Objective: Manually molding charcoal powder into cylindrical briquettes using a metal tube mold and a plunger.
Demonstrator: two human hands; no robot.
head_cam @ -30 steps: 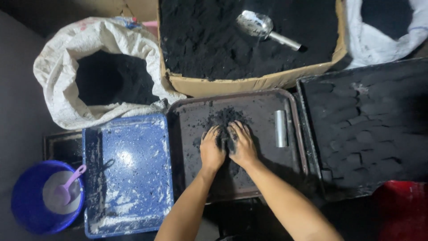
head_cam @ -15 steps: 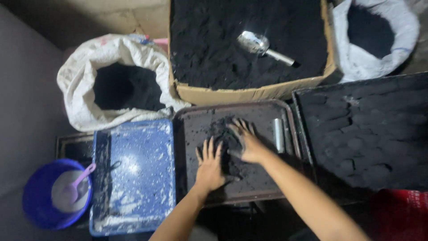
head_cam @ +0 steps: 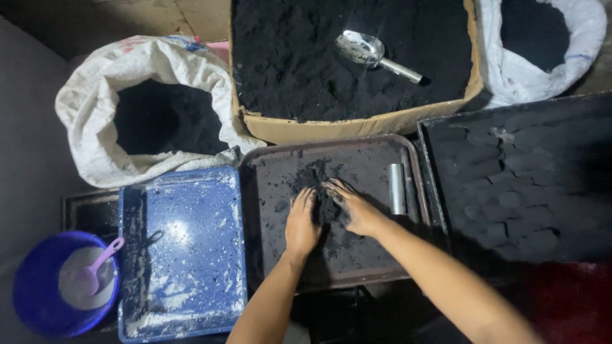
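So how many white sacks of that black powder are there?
2. One white sack stands open at the left, behind the blue tray. The other white sack sits at the top right corner, beside the cardboard box. More may lie outside the view.

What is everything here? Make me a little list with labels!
left hand: flat on black powder, fingers spread
right hand: pressing the same powder
brown tray: holds powder and a metal tube
cardboard box: full of black powder, metal scoop on top
blue tray: dusted white
blue bucket: white powder, pink spoon
white sacks: dark inside
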